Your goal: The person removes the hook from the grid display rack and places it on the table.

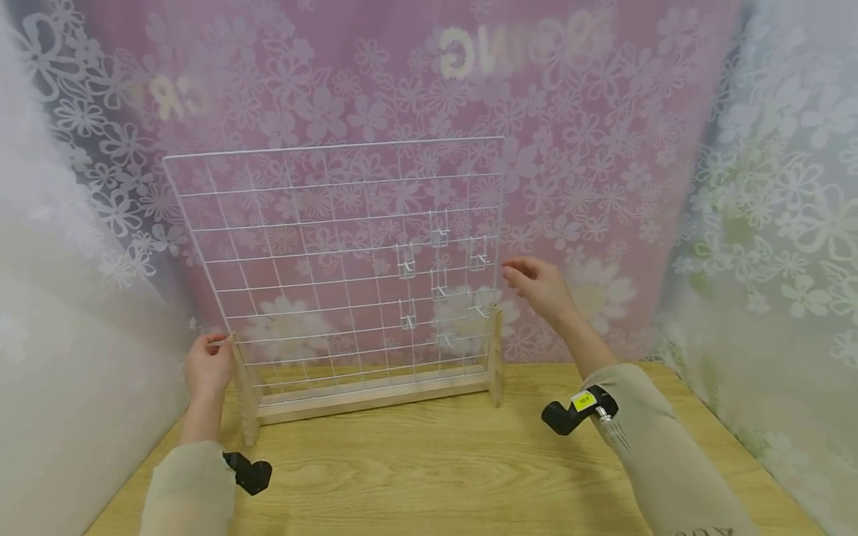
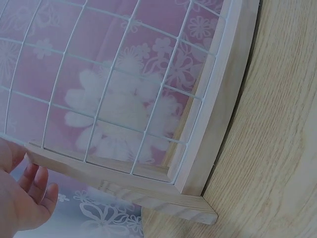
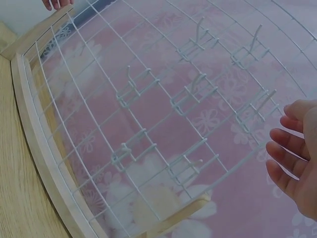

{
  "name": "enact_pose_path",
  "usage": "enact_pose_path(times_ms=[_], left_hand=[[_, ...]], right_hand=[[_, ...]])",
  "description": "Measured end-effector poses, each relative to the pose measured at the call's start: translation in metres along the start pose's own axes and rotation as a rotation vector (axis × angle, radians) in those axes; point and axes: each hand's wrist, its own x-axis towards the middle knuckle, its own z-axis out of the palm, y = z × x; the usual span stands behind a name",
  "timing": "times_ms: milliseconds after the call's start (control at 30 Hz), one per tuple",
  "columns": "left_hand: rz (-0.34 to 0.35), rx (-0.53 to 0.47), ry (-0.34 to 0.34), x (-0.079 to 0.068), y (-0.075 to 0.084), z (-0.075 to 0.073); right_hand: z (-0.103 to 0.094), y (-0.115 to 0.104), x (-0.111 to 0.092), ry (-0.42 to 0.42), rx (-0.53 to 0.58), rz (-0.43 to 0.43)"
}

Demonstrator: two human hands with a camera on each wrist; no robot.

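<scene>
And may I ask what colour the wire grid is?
The wire grid is white, clearest in the head view.

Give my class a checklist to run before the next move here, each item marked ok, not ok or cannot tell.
1. Wire grid panel standing in wooden stand: ok.
2. Wire hooks hung on it: ok, seven.
3. Hooks on both left and right halves: not ok, all sit toward the right.
4. Right grip empty: ok, fingers relaxed beside the panel.
5. Left grip holding the left post firmly: cannot tell, fingers are at its top.
</scene>
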Motion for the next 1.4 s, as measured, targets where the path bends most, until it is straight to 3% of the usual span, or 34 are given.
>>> enact_pose_path(times_ms=[700, 1100, 1400], left_hand=[[-0.032, -0.019, 0.020, 0.001, 0.006, 0.002], [-0.017, 0.009, 0.005, -0.001, -0.002, -0.002], [-0.005, 0.039, -0.018, 0.002, -0.002, 0.001]], right_hand=[[0.006, -0.022, 0.026, -0.034, 0.220, 0.137], [0.020, -0.022, 0.031, -0.074, 0.334, 0.249], [0.021, -0.020, 0.032, -0.082, 0.435, 0.286]])
